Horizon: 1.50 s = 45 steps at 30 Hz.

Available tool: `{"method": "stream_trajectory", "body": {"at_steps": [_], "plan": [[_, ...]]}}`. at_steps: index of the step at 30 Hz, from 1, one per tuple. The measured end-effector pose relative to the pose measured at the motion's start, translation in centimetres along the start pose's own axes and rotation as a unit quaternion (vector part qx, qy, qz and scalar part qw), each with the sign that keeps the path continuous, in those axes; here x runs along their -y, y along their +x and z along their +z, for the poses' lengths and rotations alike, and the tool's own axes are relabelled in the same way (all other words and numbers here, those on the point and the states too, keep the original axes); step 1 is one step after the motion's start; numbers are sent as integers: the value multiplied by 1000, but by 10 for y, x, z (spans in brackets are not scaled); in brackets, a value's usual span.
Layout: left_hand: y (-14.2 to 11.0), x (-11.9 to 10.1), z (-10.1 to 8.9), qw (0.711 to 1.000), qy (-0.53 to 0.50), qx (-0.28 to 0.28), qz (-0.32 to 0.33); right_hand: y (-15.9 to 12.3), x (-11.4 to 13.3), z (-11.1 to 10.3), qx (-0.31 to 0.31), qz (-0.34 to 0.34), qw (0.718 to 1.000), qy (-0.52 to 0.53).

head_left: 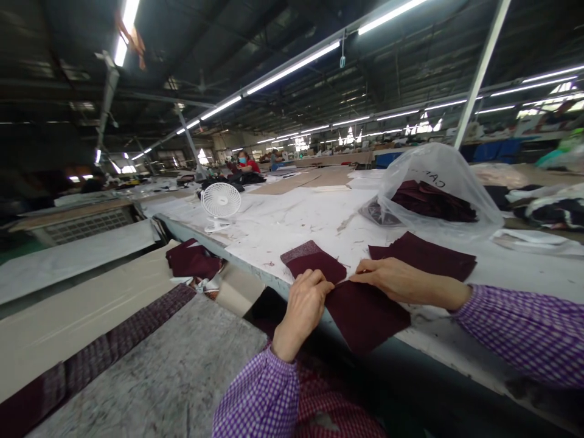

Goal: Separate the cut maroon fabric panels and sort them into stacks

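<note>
A maroon fabric piece (369, 316) hangs over the front edge of the white-covered table (292, 213). My left hand (306, 303) pinches its upper left corner, fingers closed. Along the same top edge, my right hand (387, 277) grips the cloth between thumb and fingers. Just beyond my hands lies another maroon piece (319, 263) with a speckled grey strip at its far end. Behind my right hand rests a stack of maroon fabric pieces (429, 255), partly covered by the hand and wrist.
A clear plastic bag (451, 176) holding dark maroon cloth stands at the right. The small white fan (221, 201) is near the table's left edge. On the lower left, a grey slab (173, 365) borders a long maroon strip (128, 328). A person in red (249, 164) is far back.
</note>
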<state>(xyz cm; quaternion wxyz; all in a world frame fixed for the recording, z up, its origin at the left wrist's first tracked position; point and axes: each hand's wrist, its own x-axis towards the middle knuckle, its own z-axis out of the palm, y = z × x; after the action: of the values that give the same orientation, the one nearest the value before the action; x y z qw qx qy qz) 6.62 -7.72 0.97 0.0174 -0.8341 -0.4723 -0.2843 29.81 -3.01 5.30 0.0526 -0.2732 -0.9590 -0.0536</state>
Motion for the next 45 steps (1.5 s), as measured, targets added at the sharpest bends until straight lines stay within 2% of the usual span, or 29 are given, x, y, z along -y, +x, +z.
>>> {"method": "stream_trajectory", "body": {"at_steps": [4,8,13,19,25,28,33,36,39,42,45], "plan": [[0,3,1,1000,-7,4,-3,6,9,-4,32,-20,995,-92],[-2,12,1,997,-78,-7,-11,11,19,-9,32,-31,989,-142],[-6,20,-4,989,-146,-14,-30,18,21,-9,22,-59,986,-153],[-8,21,-8,972,-223,-39,-69,22,18,-10,31,-74,983,-166],[-9,20,-7,981,-187,-27,-41,27,17,-14,52,-102,980,-166],[-11,22,-8,977,-211,-27,-23,32,22,-17,63,-117,975,-177],[-16,27,-4,956,-280,-61,-58,32,28,-10,44,-83,978,-188],[-15,26,0,957,-271,-71,-73,29,22,-1,25,-8,992,-124],[-14,26,0,961,-262,-59,-70,28,12,-4,46,56,997,28],[-12,28,-2,961,-265,-40,-69,22,-5,-27,83,71,981,158],[-12,34,-5,961,-268,-11,-64,2,-38,-54,88,117,965,217]]}}
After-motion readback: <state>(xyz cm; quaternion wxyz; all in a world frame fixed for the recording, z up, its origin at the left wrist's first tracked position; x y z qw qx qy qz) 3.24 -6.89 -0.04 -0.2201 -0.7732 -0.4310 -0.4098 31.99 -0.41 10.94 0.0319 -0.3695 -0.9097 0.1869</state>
